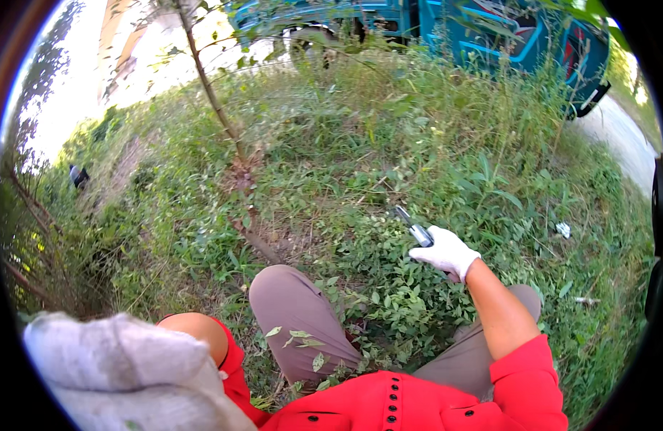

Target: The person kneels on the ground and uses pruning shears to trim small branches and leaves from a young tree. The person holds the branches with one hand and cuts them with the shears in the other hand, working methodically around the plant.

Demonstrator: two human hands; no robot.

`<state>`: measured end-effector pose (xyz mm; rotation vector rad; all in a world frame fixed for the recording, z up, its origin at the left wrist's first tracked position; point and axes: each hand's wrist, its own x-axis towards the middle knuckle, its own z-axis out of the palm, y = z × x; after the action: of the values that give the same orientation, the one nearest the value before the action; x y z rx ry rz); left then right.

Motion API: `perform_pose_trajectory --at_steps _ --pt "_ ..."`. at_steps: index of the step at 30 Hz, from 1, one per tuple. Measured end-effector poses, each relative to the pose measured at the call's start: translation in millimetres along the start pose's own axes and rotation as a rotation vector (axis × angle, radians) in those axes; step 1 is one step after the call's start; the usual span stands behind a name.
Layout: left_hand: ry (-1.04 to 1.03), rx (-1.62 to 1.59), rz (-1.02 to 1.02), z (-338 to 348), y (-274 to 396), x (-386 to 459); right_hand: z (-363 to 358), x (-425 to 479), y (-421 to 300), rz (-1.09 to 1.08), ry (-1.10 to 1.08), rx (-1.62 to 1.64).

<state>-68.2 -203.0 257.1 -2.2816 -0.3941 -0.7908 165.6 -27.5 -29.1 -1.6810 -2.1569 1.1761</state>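
Note:
My right hand (444, 252), in a white knit glove, grips a short silver metal hand tool (417, 231). The tool's darker end points up and left, over low leafy plants (385, 291); its exact kind is hard to make out. Big and blurred at the lower left, my left hand (121, 366) is raised close to the camera in a soiled white glove. Its fingertips and anything it may hold are hidden. Between my bent knees, in brown trousers (299, 318), leafy stems spread, some lying across the left thigh.
A thin tree trunk (215, 102) rises left of centre. Tall grass (504, 118) grows up to a blue truck (471, 37) at the back. Pale paving (614, 129) lies to the right, near a white scrap (563, 230). A small grey-and-black shape (79, 176), unclear, sits far left.

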Motion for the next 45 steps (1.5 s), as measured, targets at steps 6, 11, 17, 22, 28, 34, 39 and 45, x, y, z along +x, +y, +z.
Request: perform_pose_trajectory --at_steps 6,11,17,22,28,34,39,45 --pt "0.273 0.159 -0.221 -9.3 -20.6 -38.7 2.7 -0.6 -10.6 0.073 -0.040 -0.036" --pt "0.387 0.129 -0.614 30.5 -72.5 -91.1 1.8 -1.6 -9.6 0.122 -0.042 -0.010" --pt "0.323 0.063 -1.107 67.0 -137.9 -182.9 12.2 7.2 -1.1 0.109 -0.061 0.030" --pt "0.250 -0.068 -1.450 83.3 -170.9 -239.5 13.7 4.2 -4.8 0.144 -0.083 0.047" --pt "0.209 -0.181 -1.456 97.6 -190.8 -234.3 24.2 10.8 -5.3 0.143 -0.110 0.037" --pt "0.208 -0.330 -1.479 115.8 -223.7 -220.2 37.6 17.8 -17.4 -0.004 -0.084 -0.027" --pt "0.031 -0.253 -1.559 117.6 -246.6 -221.5 55.0 25.6 -55.9 -0.167 -0.016 -0.057" --pt "0.041 -0.415 -1.544 133.1 -262.7 -229.0 62.3 37.7 -150.7 -0.285 -0.049 0.083"
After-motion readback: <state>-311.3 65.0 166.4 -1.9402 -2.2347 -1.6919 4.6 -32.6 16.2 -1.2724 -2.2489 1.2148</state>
